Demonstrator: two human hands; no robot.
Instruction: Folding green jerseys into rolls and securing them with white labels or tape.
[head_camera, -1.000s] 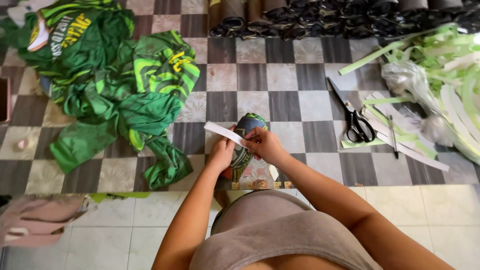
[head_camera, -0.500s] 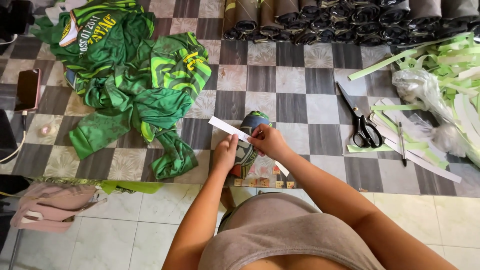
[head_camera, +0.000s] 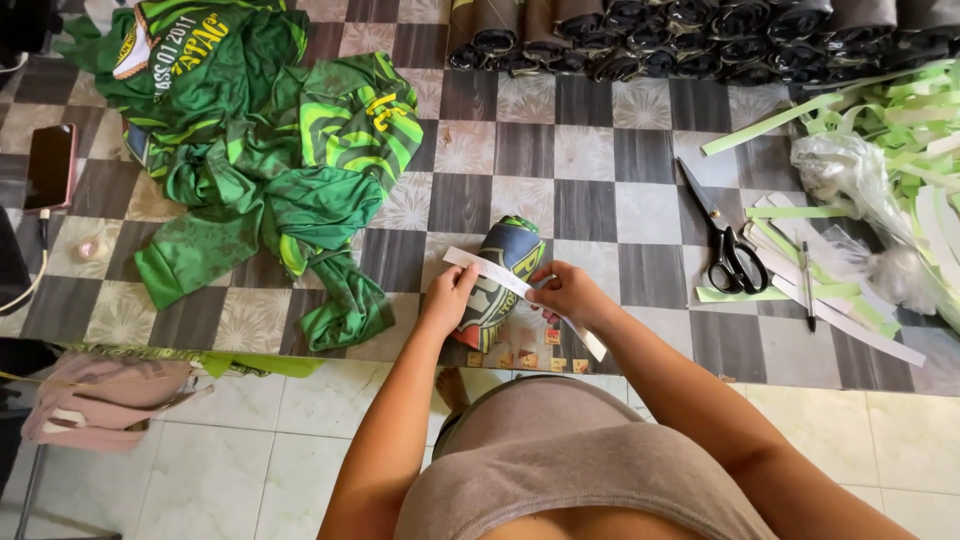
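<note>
A rolled green and dark garment (head_camera: 512, 260) lies on the checkered table (head_camera: 590, 150) near its front edge. A white paper strip (head_camera: 500, 280) runs diagonally across the roll. My left hand (head_camera: 448, 298) presses the strip's left part against the roll. My right hand (head_camera: 567, 293) pinches the strip on the right side, with its loose end hanging past the table edge.
A heap of green jerseys (head_camera: 250, 150) covers the left of the table. Black scissors (head_camera: 728, 240) and a pen (head_camera: 808, 285) lie to the right, beside green and white paper strips (head_camera: 880, 130) and clear plastic. Dark rolled bundles (head_camera: 700, 35) line the back. A phone (head_camera: 50, 165) sits far left.
The view has shifted slightly. My hands have drawn the strip lower across the roll, and my left hand now lies flatter on it.
</note>
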